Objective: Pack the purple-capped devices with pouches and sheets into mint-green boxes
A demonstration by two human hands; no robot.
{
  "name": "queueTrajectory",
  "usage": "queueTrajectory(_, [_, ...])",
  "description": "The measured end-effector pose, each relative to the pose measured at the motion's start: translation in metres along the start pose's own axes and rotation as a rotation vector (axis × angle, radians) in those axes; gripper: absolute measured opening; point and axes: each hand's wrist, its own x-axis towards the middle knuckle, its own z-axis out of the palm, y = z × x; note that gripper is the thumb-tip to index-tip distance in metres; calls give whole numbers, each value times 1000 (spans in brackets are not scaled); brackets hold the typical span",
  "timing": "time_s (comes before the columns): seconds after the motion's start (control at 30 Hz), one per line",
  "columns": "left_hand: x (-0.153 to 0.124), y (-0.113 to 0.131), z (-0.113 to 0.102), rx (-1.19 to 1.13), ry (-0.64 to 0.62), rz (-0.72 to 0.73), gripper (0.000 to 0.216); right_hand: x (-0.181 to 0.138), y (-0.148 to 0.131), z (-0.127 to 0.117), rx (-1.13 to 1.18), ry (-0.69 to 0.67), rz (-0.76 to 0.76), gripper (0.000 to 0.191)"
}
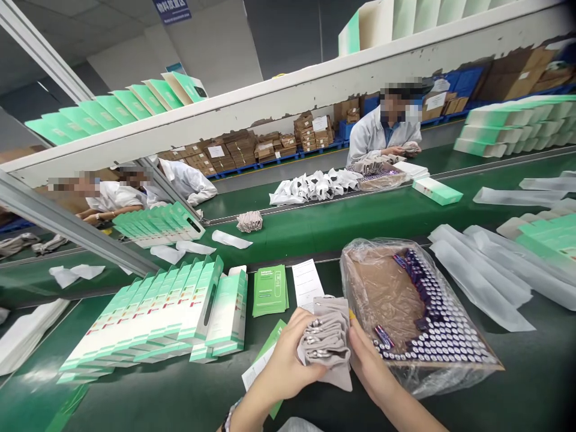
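Note:
A bundle of grey-beige fabric pouches [327, 339], folded edges towards me, is in front of me above the green bench. My left hand [292, 354] is closed around its left side, thumb along the lower front. Against the right side presses my right hand [366, 354], its fingers partly hidden behind the fabric; a bit of yellow shows at its fingertips. Just right of my hands lies a plastic-lined carton of batteries [441, 336], part filled with upright cells and a few lying loose. Green manuals [270, 291] and a white printed sheet [308, 282] lie beyond the pouches.
White-green boxes [157, 312] stand in slanted rows on the left. Translucent white sleeves [483, 276] lie at right. Across the green conveyor [310, 225], a co-worker [382, 129] handles similar pouches; others sit far left. A white overhead shelf [270, 99] crosses the view.

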Motion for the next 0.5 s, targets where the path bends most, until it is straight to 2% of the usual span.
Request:
queueTrajectory(0.1, [4,7,-6,0,-122,30,28,-1,-6,1,18,-16,58,58])
queueTrajectory(0.23, [0,0,-9,-170,-224,58,38,3,-14,-2,0,-73,85,47])
queueTrajectory(0.3, [2,-5,-12,-316,-191,-22,44,9,-16,-10,-72,-48,33,45])
queueTrajectory(0.37, [16,-11,-19,-407,-89,-107,48,15,-17,-23,-196,75,-64,49])
queueTrajectory(0.43, [43,-18,-28,-298,18,-128,54,19,-19,-37,-358,211,-188,57])
queueTrajectory(0.5, [79,-29,-34,53,49,-145,66,20,-22,-45,-530,232,-261,63])
